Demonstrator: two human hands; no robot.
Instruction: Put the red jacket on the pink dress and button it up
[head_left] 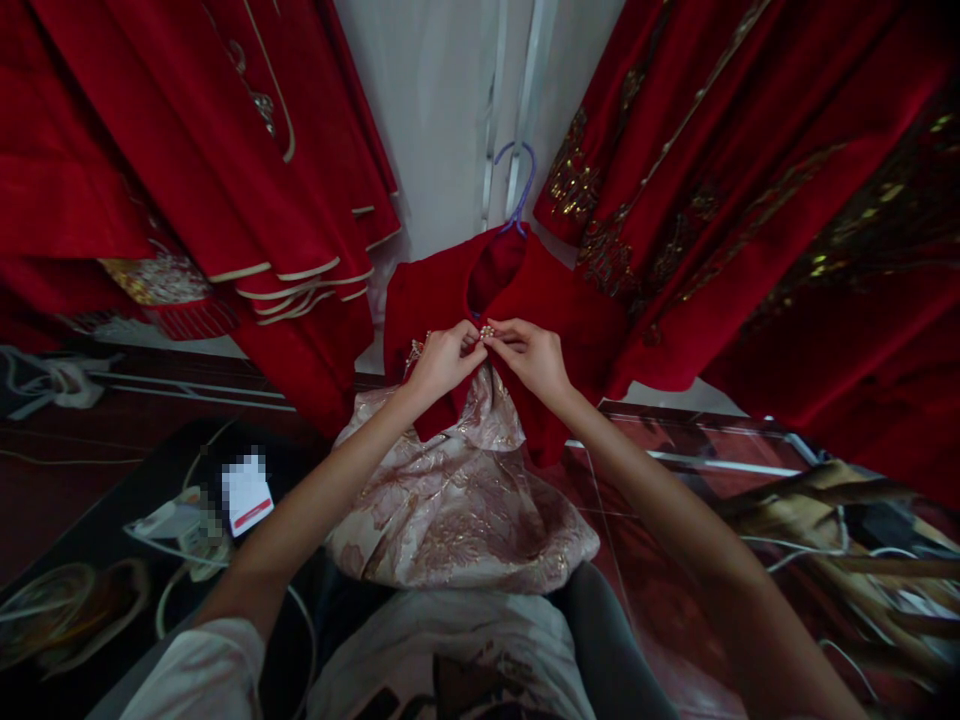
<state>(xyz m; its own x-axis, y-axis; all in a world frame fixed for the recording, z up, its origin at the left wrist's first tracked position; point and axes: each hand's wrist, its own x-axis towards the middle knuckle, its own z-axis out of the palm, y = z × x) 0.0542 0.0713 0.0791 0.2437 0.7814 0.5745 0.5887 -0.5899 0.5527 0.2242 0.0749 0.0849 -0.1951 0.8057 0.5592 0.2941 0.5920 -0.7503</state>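
A small red jacket (585, 320) hangs on a purple hanger (519, 180) straight ahead, over a pale brocade skirt (457, 500). My left hand (442, 362) and my right hand (532, 355) meet at the jacket's front opening. Both pinch a small pearl-like clasp (487, 331) between thumb and fingertips. The left hand also grips the left front edge of the red cloth.
Large red embroidered garments hang at the left (195, 180) and right (787, 220). A white wall (442, 110) lies behind. Cables and a white power strip (180, 525) lie on the dark floor at lower left.
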